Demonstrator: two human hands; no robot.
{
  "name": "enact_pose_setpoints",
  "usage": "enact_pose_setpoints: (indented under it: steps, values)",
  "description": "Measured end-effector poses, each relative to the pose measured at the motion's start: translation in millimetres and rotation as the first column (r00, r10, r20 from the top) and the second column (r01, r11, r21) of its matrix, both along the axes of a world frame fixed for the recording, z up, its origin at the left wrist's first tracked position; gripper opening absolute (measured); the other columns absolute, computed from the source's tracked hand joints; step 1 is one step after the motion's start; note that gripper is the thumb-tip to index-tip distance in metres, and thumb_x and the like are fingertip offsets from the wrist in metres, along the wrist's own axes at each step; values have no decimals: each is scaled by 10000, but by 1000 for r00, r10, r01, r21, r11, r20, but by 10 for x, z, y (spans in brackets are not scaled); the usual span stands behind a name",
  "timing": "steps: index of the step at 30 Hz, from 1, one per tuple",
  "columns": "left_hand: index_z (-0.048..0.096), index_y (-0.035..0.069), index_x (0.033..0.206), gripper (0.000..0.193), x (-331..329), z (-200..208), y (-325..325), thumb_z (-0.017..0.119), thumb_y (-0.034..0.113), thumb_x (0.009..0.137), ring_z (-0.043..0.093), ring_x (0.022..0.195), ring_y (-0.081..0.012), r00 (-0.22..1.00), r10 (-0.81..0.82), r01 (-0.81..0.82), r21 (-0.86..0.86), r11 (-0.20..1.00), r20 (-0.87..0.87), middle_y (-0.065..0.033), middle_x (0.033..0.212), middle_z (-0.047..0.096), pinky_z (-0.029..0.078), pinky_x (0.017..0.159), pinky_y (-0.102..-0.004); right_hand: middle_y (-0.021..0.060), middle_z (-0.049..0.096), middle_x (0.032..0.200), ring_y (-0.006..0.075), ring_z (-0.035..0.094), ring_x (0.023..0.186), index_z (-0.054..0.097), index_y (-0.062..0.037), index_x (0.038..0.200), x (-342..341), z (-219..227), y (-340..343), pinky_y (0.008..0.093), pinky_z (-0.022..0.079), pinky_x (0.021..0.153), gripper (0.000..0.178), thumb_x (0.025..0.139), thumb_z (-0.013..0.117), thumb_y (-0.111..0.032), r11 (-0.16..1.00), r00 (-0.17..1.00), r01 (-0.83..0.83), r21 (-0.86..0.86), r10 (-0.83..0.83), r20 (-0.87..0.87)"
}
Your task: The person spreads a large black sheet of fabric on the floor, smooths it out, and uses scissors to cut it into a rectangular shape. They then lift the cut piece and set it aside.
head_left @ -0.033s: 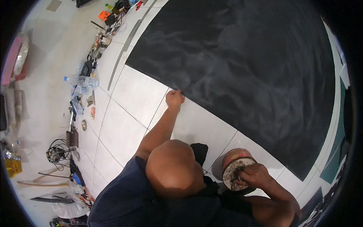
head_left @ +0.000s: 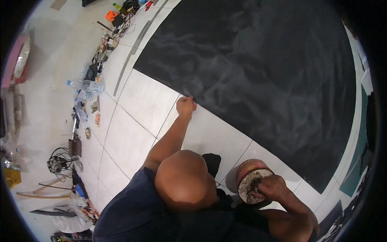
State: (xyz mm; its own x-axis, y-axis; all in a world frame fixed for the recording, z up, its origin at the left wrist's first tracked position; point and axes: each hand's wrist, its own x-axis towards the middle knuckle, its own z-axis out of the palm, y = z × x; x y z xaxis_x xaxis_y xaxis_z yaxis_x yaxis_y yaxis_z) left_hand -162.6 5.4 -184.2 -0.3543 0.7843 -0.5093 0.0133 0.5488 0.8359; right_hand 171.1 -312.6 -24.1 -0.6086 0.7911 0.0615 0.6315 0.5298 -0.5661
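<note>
A large black sheet (head_left: pixel 258 76) with a faint sheen and soft ripples is spread over the pale tiled floor (head_left: pixel 133 117). At its near edge is my left hand (head_left: pixel 186 105), fingers closed in a pinch on that edge. Low on the right stands a round reddish can (head_left: pixel 253 164) with a pale, crusted top and a dark opening. My right hand (head_left: pixel 272 188) reaches over this can, its curled fingers at the opening. Whatever those fingers grip is hidden by the hand and too small to name.
Long grey strips (head_left: pixel 125 72) lie left of the sheet. Beyond them runs a line of clutter with a clear plastic bottle (head_left: pixel 86 85), an orange object (head_left: pixel 111 16) and a tangle of black cable (head_left: pixel 58 163). A green sheet (head_left: pixel 354 173) lies at the far right.
The view has shifted very slightly. Both hands, the black sheet and the can keep their places.
</note>
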Motion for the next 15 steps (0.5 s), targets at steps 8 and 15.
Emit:
enact_pose_setpoints:
  steps: [8, 15]
  values:
    - [570, -45, 934, 208, -138, -172, 21, 661, 132, 874, 548, 513, -154, 999, -26, 26, -5, 1000, -24, -125, 743, 614, 460, 424, -274, 52, 545, 554, 199, 558, 458, 573, -87, 691, 433, 273, 366, 332, 448, 438, 286, 729, 790, -270, 757, 777, 628, 177, -623, -90]
    - [599, 20, 787, 211, -334, -213, 69, 659, 197, 886, 504, 536, -113, 966, -216, 226, 60, 972, -145, -36, 648, 546, 399, 451, -250, 60, 516, 512, 207, 539, 431, 593, -77, 673, 859, -69, 781, 330, 441, 422, 323, 722, 789, -329, 665, 745, 643, 379, -657, -112]
